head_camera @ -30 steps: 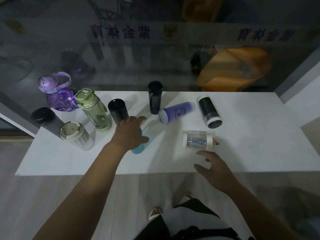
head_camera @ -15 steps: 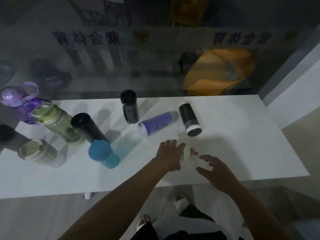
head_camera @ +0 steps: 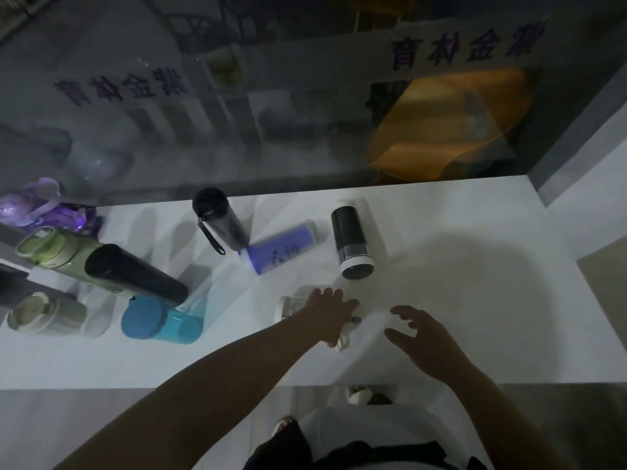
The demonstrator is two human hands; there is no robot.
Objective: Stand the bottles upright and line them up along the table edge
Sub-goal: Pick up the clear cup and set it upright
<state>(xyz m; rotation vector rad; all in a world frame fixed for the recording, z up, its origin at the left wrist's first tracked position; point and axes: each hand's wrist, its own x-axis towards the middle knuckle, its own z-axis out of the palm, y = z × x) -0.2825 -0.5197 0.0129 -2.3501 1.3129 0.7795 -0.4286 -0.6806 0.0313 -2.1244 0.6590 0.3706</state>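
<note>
My left hand [head_camera: 330, 315] lies over a small clear bottle [head_camera: 292, 306] with a white cap, which is on its side near the front of the white table [head_camera: 475, 300]. My right hand [head_camera: 422, 337] hovers just right of it, fingers spread, holding nothing. A purple bottle [head_camera: 281, 248] and a black-and-white bottle [head_camera: 351, 242] lie on their sides behind. Upright at the left are a blue bottle [head_camera: 159, 320], a tall black bottle [head_camera: 135, 274], a black bottle with a strap [head_camera: 220, 220], a green bottle [head_camera: 54, 251], a beige one [head_camera: 44, 313] and a violet one [head_camera: 37, 206].
A glass wall [head_camera: 305, 113] with printed characters stands directly behind the table. An orange object [head_camera: 451, 123] shows through it at the right. The table's front edge runs just above my legs, and its right end meets a grey wall corner.
My left hand left the blue bottle, which now stands upright, and moved right onto the small clear bottle. My right hand stayed beside that bottle. The view swung right.
</note>
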